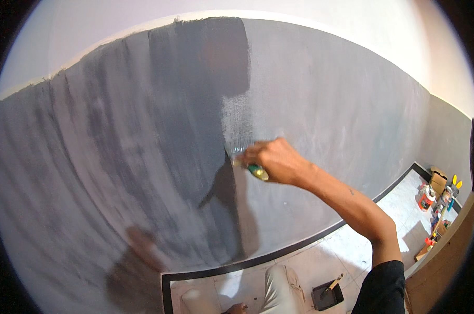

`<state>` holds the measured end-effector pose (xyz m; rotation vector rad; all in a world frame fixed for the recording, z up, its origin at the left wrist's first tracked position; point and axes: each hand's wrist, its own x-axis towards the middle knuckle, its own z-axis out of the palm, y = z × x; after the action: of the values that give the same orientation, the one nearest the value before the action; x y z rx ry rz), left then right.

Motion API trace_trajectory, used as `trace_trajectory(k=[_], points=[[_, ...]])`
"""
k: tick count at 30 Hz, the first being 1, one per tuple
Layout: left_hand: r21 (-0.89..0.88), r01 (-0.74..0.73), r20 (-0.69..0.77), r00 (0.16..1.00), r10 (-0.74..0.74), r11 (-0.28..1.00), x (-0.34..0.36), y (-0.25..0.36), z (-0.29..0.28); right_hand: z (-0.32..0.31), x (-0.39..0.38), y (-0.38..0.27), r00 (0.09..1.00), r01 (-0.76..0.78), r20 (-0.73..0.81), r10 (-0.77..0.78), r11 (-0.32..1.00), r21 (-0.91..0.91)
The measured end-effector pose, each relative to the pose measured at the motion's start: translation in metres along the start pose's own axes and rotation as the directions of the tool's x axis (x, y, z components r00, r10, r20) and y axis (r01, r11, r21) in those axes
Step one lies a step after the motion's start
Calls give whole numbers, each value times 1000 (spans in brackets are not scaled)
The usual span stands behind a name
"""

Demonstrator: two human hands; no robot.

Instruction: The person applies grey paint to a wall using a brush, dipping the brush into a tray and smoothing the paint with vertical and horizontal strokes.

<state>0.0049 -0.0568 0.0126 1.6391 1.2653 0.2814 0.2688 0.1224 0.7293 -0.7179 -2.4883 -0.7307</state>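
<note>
My right hand point(273, 159) is closed around a paintbrush point(258, 172) with a green and yellow handle. The bristles, partly hidden by my fingers, press against the grey wall point(320, 115). Above the brush runs a thin, streaky stroke of paint, and to its left the wall is covered in darker grey point(190, 89). At the lower edge, my left hand point(238, 309) rests beside my bent knee, mostly in shadow and cut off by the frame, so its fingers cannot be made out.
A black paint tray point(320, 303) with another brush point(334, 282) lying in it stands on the tiled floor by my knee. Farther right, cans point(426, 199), a cardboard box point(437, 180) and tools sit along the wall. A black skirting point(299, 242) borders the floor.
</note>
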Motion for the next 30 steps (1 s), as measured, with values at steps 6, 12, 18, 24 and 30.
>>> trace_trajectory(k=[6,12,18,24,30], points=[[-67,-99,17,995,100,993,12,4,11,-21,16,33,989,-1,-147,27,985,170],[230,-85,-48,994,99,969,4,3,15,-76,80,53,772,21,-587,-244,933,-360],[197,49,78,995,-65,979,-5,58,6,-11,34,53,844,-117,-518,-143,892,-437],[224,11,83,996,-30,975,-11,57,3,60,-61,-15,990,-124,-67,122,992,-33],[252,40,21,999,-47,967,3,2,27,11,-2,13,979,4,-196,55,957,289]])
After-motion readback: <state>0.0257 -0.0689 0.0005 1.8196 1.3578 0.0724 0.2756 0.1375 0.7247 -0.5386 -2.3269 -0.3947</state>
